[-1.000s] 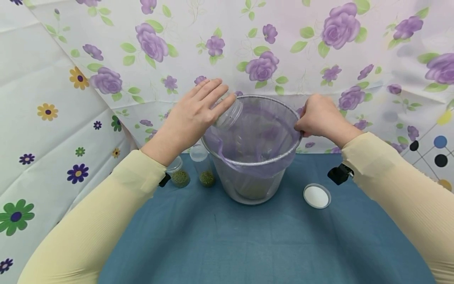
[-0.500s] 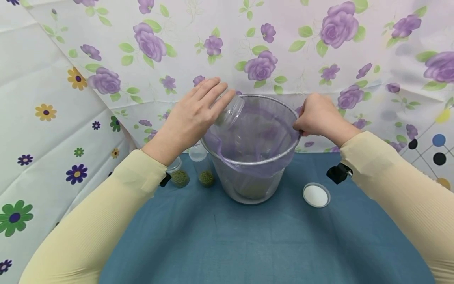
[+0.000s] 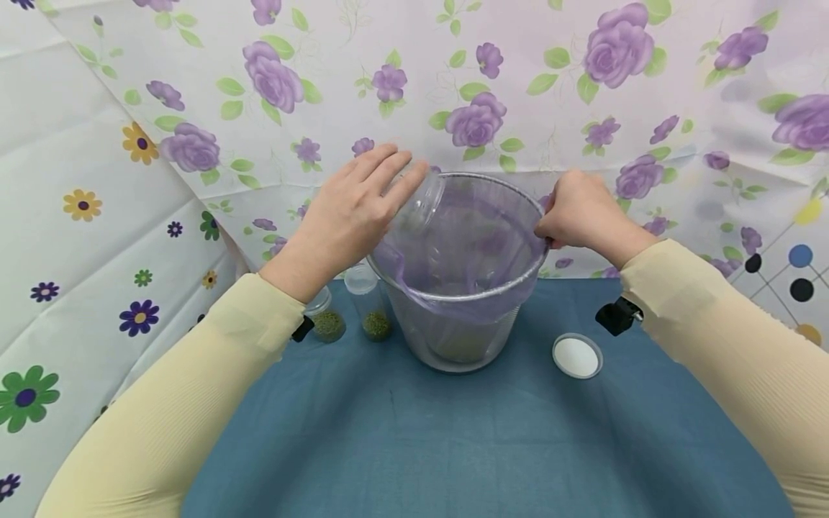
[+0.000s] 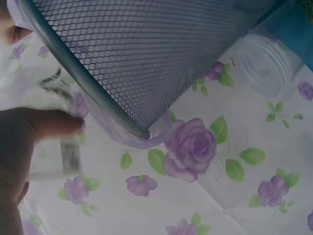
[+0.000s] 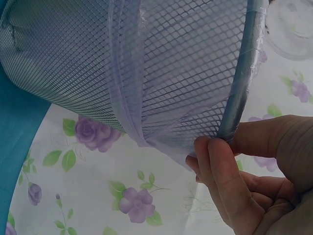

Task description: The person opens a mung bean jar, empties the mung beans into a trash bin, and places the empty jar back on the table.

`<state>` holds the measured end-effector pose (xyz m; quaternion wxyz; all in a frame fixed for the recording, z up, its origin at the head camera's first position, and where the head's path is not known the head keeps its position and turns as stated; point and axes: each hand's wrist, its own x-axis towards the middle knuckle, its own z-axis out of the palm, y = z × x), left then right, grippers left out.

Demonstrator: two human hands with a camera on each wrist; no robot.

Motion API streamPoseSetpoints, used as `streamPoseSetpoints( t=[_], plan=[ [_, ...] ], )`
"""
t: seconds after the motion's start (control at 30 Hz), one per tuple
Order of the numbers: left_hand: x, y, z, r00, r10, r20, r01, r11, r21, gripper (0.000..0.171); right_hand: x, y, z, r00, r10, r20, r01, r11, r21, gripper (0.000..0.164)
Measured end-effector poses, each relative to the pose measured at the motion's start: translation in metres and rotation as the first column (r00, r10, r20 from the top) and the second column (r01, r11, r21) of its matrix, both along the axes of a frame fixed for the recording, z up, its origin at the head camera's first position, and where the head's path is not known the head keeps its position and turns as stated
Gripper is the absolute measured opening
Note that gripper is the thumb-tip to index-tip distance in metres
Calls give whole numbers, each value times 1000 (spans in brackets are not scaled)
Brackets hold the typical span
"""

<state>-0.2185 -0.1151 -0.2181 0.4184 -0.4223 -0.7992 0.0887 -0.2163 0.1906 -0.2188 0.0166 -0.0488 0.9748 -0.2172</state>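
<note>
My left hand (image 3: 346, 216) grips a clear plastic jar (image 3: 424, 205), tilted with its mouth toward the inside of a mesh wastebasket (image 3: 447, 349). In the left wrist view the jar (image 4: 51, 159) looks blurred, with dark print on its side and the thumb across it. A thin purple bin bag (image 3: 476, 311) lines the wastebasket and folds out over its rim. My right hand (image 3: 586, 216) pinches the basket's right rim. The right wrist view shows its fingertips (image 5: 222, 154) on the outside of the rim, over the bag.
Two clear lidded containers with green granules, a short jar (image 3: 328, 325) and a taller one (image 3: 376, 324), stand left of the wastebasket. On the right sits a round dish (image 3: 578, 356) of white powder. A blue cloth (image 3: 447, 439) covers the table, and a flowered curtain (image 3: 537, 65) hangs behind.
The jar in my left hand has turned slightly, its mouth tipping more toward the basket. My right hand keeps its hold on the rim.
</note>
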Motion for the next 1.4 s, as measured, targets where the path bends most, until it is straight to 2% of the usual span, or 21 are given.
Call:
streamPoseSetpoints(
  t=[0.5, 0.63, 0.8, 0.97, 1.23, 1.4],
  plan=[
    [1, -1, 1, 999, 15, -38, -18, 997, -82, 56, 0, 0, 0, 1000, 1, -3, -1, 1000, -2, 16],
    [1, -2, 0, 999, -2, -36, -2, 994, -109, 60, 0, -1, 0, 1000, 1, -11, -1, 1000, 8, 17],
    [1, 0, 1, 997, -24, -74, 14, 991, -135, 61, 0, -1, -1, 1000, 1, -16, 0, 1000, 13, 18],
    [2, 1, 2, 993, -31, -113, 17, 992, -126, 57, 0, 0, 0, 1000, 0, -11, 0, 1000, 18, 18],
    [1, 2, -1, 995, -15, -96, 5, 994, -109, 55, 0, 0, 0, 1000, 2, 0, -2, 1000, 19, 19],
    [1, 3, -1, 993, -8, -119, -2, 996, -86, 53, 0, -1, 0, 1000, 6, -8, -6, 1000, 29, 19]
  ],
)
